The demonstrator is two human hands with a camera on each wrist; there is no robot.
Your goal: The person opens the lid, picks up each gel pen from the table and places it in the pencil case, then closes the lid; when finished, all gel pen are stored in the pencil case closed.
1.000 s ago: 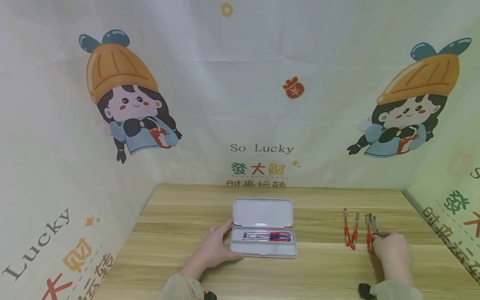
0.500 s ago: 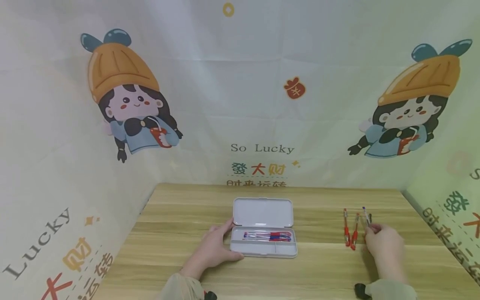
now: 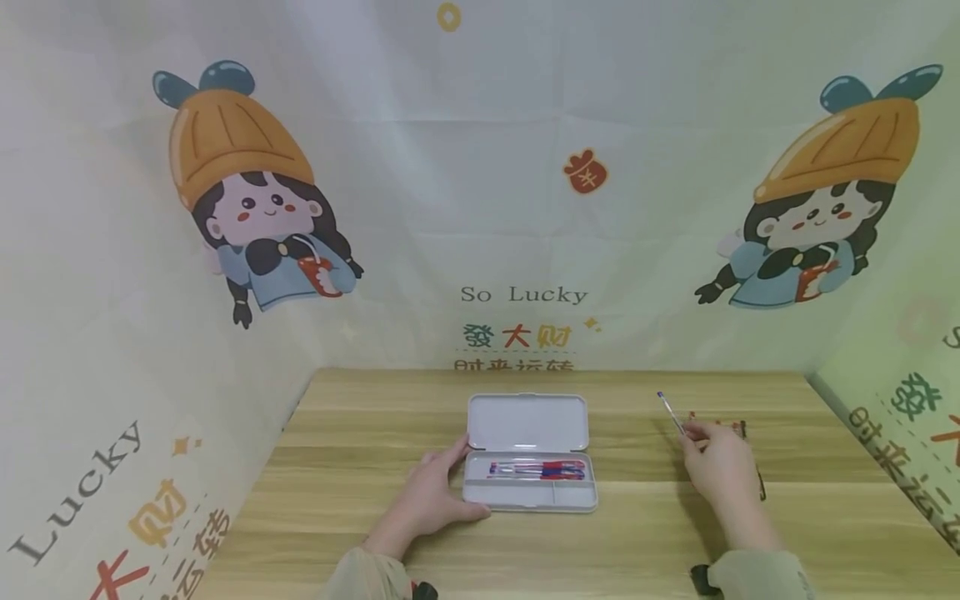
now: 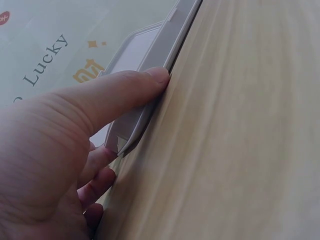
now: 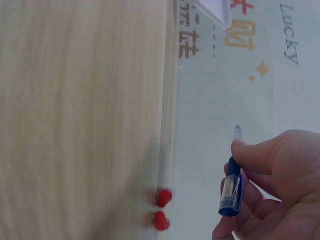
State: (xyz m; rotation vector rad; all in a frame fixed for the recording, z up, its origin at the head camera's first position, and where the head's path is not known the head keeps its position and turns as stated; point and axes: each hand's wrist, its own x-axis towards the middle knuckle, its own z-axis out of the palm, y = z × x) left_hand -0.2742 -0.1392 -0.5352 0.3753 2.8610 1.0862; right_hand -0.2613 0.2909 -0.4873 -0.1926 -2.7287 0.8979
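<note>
An open grey-white pencil case (image 3: 506, 494) lies on the table, its lid (image 3: 528, 422) tipped back. Several red and blue pens (image 3: 558, 470) lie in its long back compartment. My left hand (image 3: 423, 498) grips the case's left end, the thumb along the front wall in the left wrist view. To the right, my right hand (image 3: 723, 471) pinches a blue pen (image 5: 231, 192) between thumb and fingers, its clear barrel pointing away and to the left. Behind that hand, red pens (image 5: 163, 197) on the table are mostly hidden in the head view.
A dark pen (image 3: 762, 487) shows just right of my right hand. The wooden table (image 3: 360, 417) meets a printed cloth backdrop (image 3: 465, 208) at its back and sides. The case's two front compartments hold no pens.
My right hand has picked up the blue pen from the group on the right and carried it left toward the case. My left hand has stayed on the case.
</note>
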